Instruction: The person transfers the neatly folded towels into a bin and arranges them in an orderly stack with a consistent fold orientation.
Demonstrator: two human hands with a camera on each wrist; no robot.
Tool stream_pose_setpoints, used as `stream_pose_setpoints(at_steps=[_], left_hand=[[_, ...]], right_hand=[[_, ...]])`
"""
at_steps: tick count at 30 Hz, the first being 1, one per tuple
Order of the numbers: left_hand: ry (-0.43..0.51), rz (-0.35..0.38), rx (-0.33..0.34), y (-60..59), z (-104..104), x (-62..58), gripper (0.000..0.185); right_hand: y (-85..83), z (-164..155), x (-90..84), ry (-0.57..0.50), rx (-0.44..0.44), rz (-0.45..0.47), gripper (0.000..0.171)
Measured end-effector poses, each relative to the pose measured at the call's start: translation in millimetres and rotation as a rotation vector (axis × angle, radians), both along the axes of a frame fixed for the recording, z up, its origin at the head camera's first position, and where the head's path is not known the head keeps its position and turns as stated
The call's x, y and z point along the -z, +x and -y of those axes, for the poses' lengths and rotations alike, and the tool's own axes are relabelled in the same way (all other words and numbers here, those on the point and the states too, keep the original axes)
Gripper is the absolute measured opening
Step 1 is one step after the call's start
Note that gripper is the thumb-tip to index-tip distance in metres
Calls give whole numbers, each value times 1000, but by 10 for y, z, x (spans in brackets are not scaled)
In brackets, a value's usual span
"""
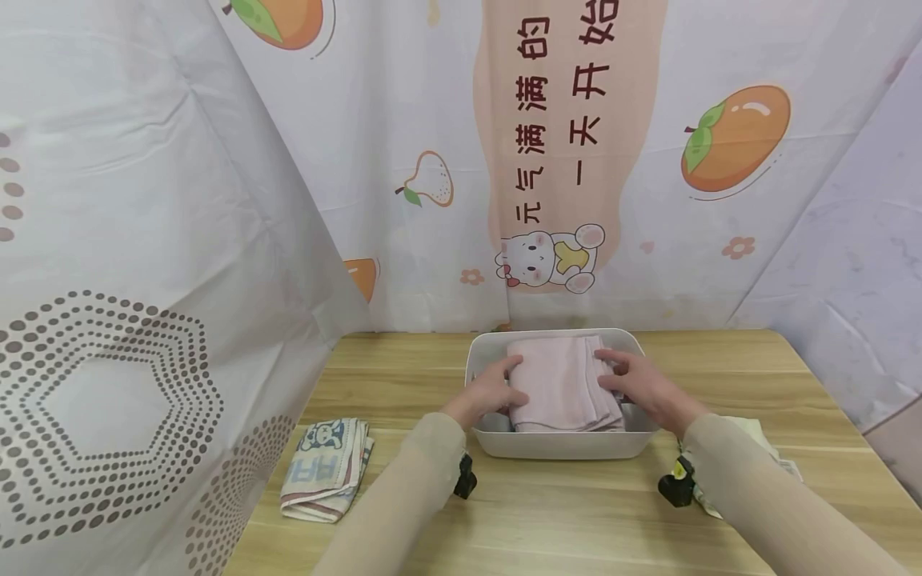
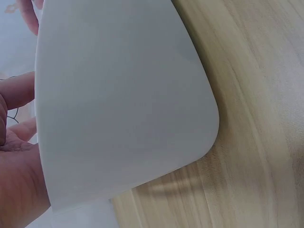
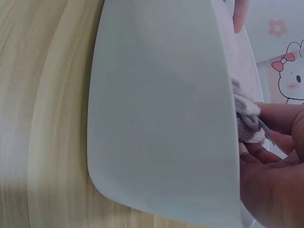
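Head view gives me the pink towel point(image 1: 555, 384) in the white box point(image 1: 565, 446), left hand point(image 1: 493, 392) at its nine o'clock edge, right hand point(image 1: 644, 388) at three, a patterned towel point(image 1: 324, 468) toward eight. Only the right wrist view shows me fingers pinching folded edges; in the left, box wall hides the fingertips, so I can't tell their grip.

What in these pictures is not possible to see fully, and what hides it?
- Head view: whatever the pink towel covers inside the white container.
- Head view: yellowish cloth, partly behind the right sleeve.
- Left wrist view: part of the left hand, cut off by the left edge.
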State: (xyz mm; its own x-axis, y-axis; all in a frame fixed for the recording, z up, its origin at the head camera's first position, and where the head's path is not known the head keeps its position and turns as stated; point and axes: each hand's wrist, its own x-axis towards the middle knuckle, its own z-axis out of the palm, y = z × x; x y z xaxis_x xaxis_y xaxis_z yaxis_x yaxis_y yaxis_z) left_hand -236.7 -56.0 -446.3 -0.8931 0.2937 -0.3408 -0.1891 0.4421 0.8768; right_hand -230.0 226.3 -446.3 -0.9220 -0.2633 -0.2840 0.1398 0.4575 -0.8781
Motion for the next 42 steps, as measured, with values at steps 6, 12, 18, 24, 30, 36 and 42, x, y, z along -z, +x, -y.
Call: stream_pose_setpoints(at_steps=[6, 12, 18, 24, 30, 36, 42], left_hand=[[-19, 0, 16, 1, 7, 27, 80], [-26, -4, 30, -1, 8, 52, 80], [-33, 7, 32, -1, -4, 70, 78], [-43, 19, 35, 9, -22, 71, 79], [-52, 24, 33, 17, -32, 71, 79], [-63, 16, 31, 23, -38, 85, 79], [-86, 9, 45, 34, -17, 73, 76]], right_hand=[[-9, -4, 15, 31, -18, -16, 64], [-16, 1, 6, 35, -36, 5, 65], [-12, 10, 13, 32, -40, 23, 65], [1, 3, 19, 50, -36, 29, 65], [5, 4, 13, 83, -42, 21, 65], [0, 25, 17, 189, -68, -25, 64], [-3, 53, 37, 262, -73, -105, 64]])
